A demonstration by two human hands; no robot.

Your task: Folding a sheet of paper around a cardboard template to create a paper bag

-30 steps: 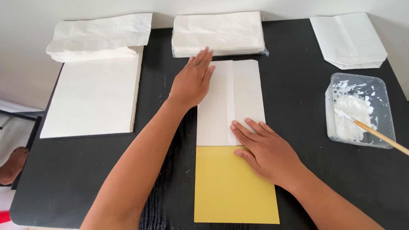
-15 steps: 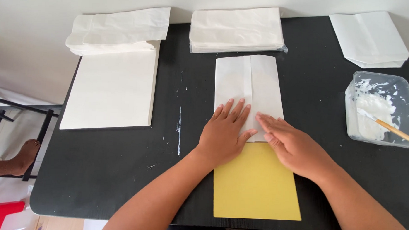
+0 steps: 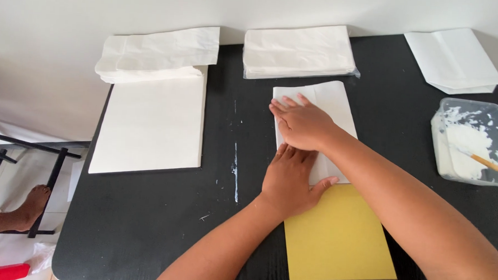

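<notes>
A folded white paper (image 3: 333, 101) lies on a yellow sheet (image 3: 339, 237) on the black table (image 3: 147, 219). My left hand (image 3: 289, 180) presses flat on the paper's lower left part, fingers together and pointing away. My right hand (image 3: 302, 122) lies flat across the paper just above it, fingers pointing left to the paper's left edge. Neither hand holds anything; both push the paper down.
Stacks of white paper bags sit at the back left (image 3: 158, 54), back middle (image 3: 299, 50) and back right (image 3: 453, 59). A large white sheet (image 3: 150, 123) lies left. A clear tub of white paste (image 3: 472, 142) with a wooden stick (image 3: 491, 165) stands right. A foot (image 3: 31, 207) shows on the floor at left.
My right hand has moved up and across the paper to its left edge. My left hand stays low on the paper. The camera view has shifted slightly.
</notes>
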